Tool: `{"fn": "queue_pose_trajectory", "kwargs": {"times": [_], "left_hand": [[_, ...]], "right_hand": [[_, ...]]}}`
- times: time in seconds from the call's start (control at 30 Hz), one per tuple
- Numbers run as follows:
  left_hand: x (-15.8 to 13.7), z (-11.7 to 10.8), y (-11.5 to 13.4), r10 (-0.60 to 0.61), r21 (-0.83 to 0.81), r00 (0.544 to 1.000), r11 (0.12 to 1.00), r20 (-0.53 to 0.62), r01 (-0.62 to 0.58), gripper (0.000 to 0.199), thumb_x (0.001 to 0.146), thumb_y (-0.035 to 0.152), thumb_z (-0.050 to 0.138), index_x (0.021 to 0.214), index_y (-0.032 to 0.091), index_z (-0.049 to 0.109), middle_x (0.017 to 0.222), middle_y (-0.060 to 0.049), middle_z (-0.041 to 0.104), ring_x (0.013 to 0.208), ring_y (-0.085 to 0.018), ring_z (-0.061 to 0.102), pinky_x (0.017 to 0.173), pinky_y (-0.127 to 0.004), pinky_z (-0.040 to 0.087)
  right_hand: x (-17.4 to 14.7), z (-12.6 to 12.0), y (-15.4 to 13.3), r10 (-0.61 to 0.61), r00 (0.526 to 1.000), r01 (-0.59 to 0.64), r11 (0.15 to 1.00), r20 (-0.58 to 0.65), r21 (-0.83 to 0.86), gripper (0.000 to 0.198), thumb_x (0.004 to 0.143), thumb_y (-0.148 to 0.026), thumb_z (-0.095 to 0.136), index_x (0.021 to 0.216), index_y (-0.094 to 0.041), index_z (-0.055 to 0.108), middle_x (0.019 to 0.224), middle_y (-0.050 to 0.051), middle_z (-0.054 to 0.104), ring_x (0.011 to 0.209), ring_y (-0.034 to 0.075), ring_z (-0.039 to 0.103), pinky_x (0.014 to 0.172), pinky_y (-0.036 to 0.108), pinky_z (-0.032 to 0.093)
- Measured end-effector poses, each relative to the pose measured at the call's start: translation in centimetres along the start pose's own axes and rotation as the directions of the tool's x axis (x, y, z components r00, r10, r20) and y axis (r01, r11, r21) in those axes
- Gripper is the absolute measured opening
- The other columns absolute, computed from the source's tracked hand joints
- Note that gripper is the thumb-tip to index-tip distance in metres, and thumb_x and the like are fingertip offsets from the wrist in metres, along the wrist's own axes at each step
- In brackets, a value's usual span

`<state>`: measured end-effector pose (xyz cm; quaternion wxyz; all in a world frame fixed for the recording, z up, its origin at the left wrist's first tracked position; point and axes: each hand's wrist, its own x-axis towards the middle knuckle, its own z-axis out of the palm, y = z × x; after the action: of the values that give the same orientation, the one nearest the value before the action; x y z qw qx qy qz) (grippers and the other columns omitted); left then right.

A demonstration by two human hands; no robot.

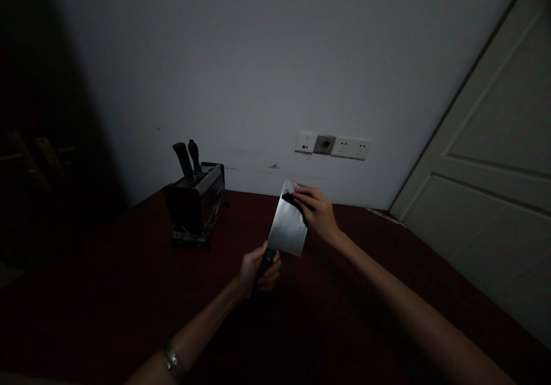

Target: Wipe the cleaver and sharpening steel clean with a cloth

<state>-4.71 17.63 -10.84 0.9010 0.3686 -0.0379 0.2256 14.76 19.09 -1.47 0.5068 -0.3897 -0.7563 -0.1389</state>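
Left hand (248,268): clamped round the black handle (267,260) of the cleaver (287,227), thumb along one side, fingers curled round the other. Right hand (319,210): fingers nearly together, not spread, tips pressing a dark pad (289,198) against the blade near its far end. We cannot tell whether the pad is cloth or sponge; much of it is under the hand.

Step in hand, by our judgement: rubbing the upturned face of the blade. We take the next stroke to call for a firm left grip and right fingertips kept off the right-hand edge, which we judge the sharp one, as the handle lines up with the opposite side.

The cleaver is in front of us, tilted, above the dark red table (247,218). A bracelet (173,364) circles the left wrist. Left of the cleaver, well apart, stands a knife block (185,212) with two dark handles (183,160) upright in it. Behind: wall (232,81) with sockets (350,148); door (495,224) at right.
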Motion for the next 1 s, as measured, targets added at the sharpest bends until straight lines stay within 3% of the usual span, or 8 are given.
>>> {"fn": "queue_pose_trajectory", "kwargs": {"times": [0.13, 0.2, 0.27, 0.5, 0.63, 0.8, 0.9, 1.0], "left_hand": [[-0.1, -0.3, 0.8, 0.043, -0.004, 0.998, 0.999, -0.036, -0.044, 0.046, 0.089, 0.048, 0.024, 0.068, 0.014, 0.046, 0.047, 0.005, 0.034, 0.030, -0.005, 0.018, 0.027, -0.017, 0.020], [-0.1, -0.3, 1.1, 0.046, 0.006, 0.998, 0.999, -0.052, -0.046, 0.047, 0.088, 0.049, 0.023, 0.069, 0.014, 0.047, 0.047, 0.005, 0.034, 0.031, -0.005, 0.018, 0.027, -0.017, 0.020], [-0.1, -0.2, 1.1, 0.035, 0.009, 0.998, 0.999, -0.052, -0.034, 0.047, 0.089, 0.049, 0.022, 0.071, 0.014, 0.047, 0.047, 0.004, 0.034, 0.031, -0.006, 0.018, 0.027, -0.017, 0.019], [0.0, 0.0, 0.4, -0.052, -0.015, 0.993, 0.999, -0.107, 0.050, 0.047, 0.089, 0.048, 0.021, 0.069, 0.015, 0.048, 0.046, 0.005, 0.031, 0.032, -0.005, 0.016, 0.027, -0.016, 0.020], [-0.1, -0.2, 0.7, -0.039, -0.031, 0.989, 0.999, -0.142, 0.035, 0.048, 0.089, 0.047, 0.019, 0.069, 0.014, 0.048, 0.045, 0.005, 0.031, 0.031, -0.005, 0.015, 0.027, -0.015, 0.020], [-0.1, -0.5, 1.0, 0.023, -0.043, 0.978, 0.999, -0.205, -0.032, 0.048, 0.089, 0.046, 0.019, 0.070, 0.014, 0.049, 0.046, 0.005, 0.032, 0.032, -0.005, 0.016, 0.027, -0.015, 0.022], [-0.1, -0.7, 0.7, 0.010, -0.030, 0.979, 0.999, -0.203, -0.017, 0.048, 0.089, 0.046, 0.019, 0.070, 0.014, 0.049, 0.046, 0.004, 0.032, 0.031, -0.005, 0.017, 0.027, -0.016, 0.022], [0.0, -0.7, 0.3, -0.032, -0.013, 0.983, 0.999, -0.183, 0.030, 0.047, 0.089, 0.046, 0.021, 0.068, 0.014, 0.048, 0.046, 0.004, 0.032, 0.031, -0.005, 0.017, 0.027, -0.016, 0.022]], "right_hand": [[-5.0, 1.4, -4.3, -0.083, 0.982, 0.057, 0.987, 0.170, 0.152, 0.033, 0.084, -0.012, 0.049, 0.113, -0.026, 0.058, 0.106, 0.007, 0.061, 0.098, 0.018, 0.055, 0.080, 0.036, 0.049], [-5.9, 1.6, -5.2, -0.101, 0.975, 0.066, 0.982, 0.196, 0.178, 0.035, 0.084, -0.010, 0.048, 0.115, -0.025, 0.057, 0.107, 0.008, 0.060, 0.098, 0.017, 0.055, 0.080, 0.035, 0.049], [-5.2, 1.3, -4.4, -0.070, 0.983, 0.044, 0.987, 0.170, 0.152, 0.032, 0.084, -0.010, 0.049, 0.111, -0.024, 0.060, 0.105, 0.008, 0.061, 0.096, 0.018, 0.055, 0.079, 0.035, 0.049], [0.9, 0.1, 2.6, 0.090, 0.996, -0.090, 0.995, -0.003, -0.031, 0.021, 0.080, -0.018, 0.056, 0.096, -0.024, 0.068, 0.097, 0.007, 0.064, 0.092, 0.021, 0.058, 0.081, 0.042, 0.048], [-0.2, 1.7, 0.9, 0.107, 0.994, -0.107, 0.994, -0.025, 0.005, 0.020, 0.081, -0.019, 0.055, 0.096, -0.024, 0.068, 0.097, 0.006, 0.064, 0.092, 0.021, 0.057, 0.082, 0.041, 0.047], [-4.7, 3.6, -3.3, 0.015, 0.988, -0.038, 0.988, 0.151, 0.148, 0.025, 0.083, -0.016, 0.051, 0.102, -0.026, 0.064, 0.101, 0.006, 0.063, 0.095, 0.019, 0.057, 0.081, 0.038, 0.048], [-5.0, 3.7, -2.7, -0.018, 0.987, -0.007, 0.988, 0.160, 0.155, 0.024, 0.084, -0.017, 0.050, 0.103, -0.025, 0.064, 0.102, 0.006, 0.062, 0.095, 0.018, 0.057, 0.082, 0.037, 0.048], [-3.1, 3.2, -0.1, 0.017, 0.996, -0.025, 0.995, 0.087, 0.096, 0.023, 0.084, -0.019, 0.051, 0.101, -0.024, 0.065, 0.102, 0.006, 0.063, 0.095, 0.019, 0.057, 0.083, 0.039, 0.048]]}}
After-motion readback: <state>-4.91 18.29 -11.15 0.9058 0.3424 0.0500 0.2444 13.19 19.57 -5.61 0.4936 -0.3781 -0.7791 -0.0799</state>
